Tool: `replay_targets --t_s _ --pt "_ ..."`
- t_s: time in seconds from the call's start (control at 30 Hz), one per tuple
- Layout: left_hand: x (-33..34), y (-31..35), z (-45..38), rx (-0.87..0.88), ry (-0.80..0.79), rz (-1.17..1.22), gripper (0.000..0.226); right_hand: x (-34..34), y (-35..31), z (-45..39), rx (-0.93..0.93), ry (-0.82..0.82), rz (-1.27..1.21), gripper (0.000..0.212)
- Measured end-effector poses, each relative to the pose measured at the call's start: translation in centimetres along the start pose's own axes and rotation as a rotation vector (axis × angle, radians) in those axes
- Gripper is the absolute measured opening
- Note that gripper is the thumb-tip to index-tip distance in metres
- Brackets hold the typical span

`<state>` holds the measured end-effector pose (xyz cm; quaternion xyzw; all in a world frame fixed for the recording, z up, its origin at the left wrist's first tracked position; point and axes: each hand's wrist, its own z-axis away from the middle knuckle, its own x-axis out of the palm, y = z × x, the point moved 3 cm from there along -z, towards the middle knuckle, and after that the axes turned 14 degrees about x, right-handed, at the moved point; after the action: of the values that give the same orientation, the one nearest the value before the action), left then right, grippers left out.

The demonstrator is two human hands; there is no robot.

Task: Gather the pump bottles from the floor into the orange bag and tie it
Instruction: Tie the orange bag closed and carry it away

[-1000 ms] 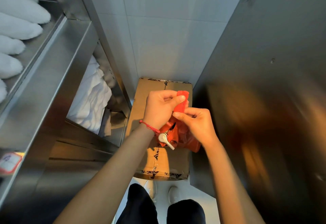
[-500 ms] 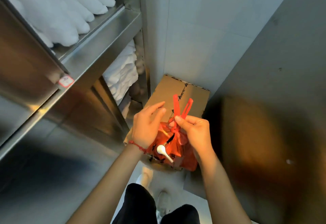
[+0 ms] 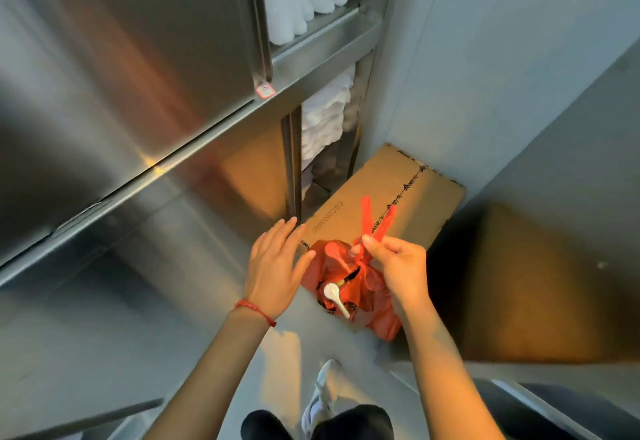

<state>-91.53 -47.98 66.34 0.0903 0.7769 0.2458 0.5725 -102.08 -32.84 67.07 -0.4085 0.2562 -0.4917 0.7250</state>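
With a white pump head showing through the knotted orange bag, the right hand pinched its handles while the left hand hovered open, so the task looked nearly finished.

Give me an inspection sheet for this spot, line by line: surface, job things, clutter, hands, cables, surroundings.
Surface: grey floor, partly bare; cardboard box lies flat by the wall.
Job's things: orange bag bunched at the neck, two handle strips sticking up; white pump head pokes out of the side.
Clutter: nothing seen loose on the floor.
Hands: right hand pinches the bag's knot; left hand open, fingers spread, beside the bag, red string bracelet on its wrist.
Cables: nothing seen.
Surroundings: steel shelving on the left holding white folded linens; pale wall behind.
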Motion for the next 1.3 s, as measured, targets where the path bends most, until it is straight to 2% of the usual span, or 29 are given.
replay_targets --t_s 0.23,0.37,0.57,0.73,0.8,0.9,1.0,1.07,1.2,1.3 --pt "-3.0 -0.1 9.0 -0.052 0.018 -0.059 0.047 2.2 2.7 5.7 -0.013 -0.034 0.011 0.017" --pt "-4.4 0.6 13.7 -0.11 0.026 -0.093 0.05 3.1 3.9 8.5 -0.015 -0.114 0.017 0.018" --pt "-5.6 2.2 20.0 -0.286 0.099 -0.125 0.048 4.4 6.0 11.8 0.02 -0.297 0.082 0.02" --pt "-5.9 4.9 25.8 -0.467 0.167 -0.185 0.085 5.5 7.6 14.8 0.024 -0.469 0.177 0.023" --pt "-5.7 6.0 28.2 -0.541 0.189 -0.198 0.09 6.1 8.1 16.2 0.0 -0.534 0.201 0.022" --pt "-5.5 7.6 31.7 -0.642 0.223 -0.229 0.086 7.0 9.1 18.5 -0.007 -0.637 0.225 0.021" --pt "-5.7 8.7 35.6 -0.745 0.261 -0.273 0.063 8.3 10.5 20.7 -0.005 -0.727 0.281 0.026" --pt "-5.8 9.0 38.3 -0.805 0.305 -0.287 0.056 9.4 11.6 22.4 0.01 -0.788 0.322 0.028" --pt "-6.9 10.1 43.9 -0.925 0.341 -0.319 0.057 11.9 14.5 26.4 0.038 -0.906 0.392 0.03" --pt "-8.2 11.3 48.2 -0.996 0.386 -0.327 0.077 14.0 17.1 29.9 0.049 -0.988 0.47 0.028"
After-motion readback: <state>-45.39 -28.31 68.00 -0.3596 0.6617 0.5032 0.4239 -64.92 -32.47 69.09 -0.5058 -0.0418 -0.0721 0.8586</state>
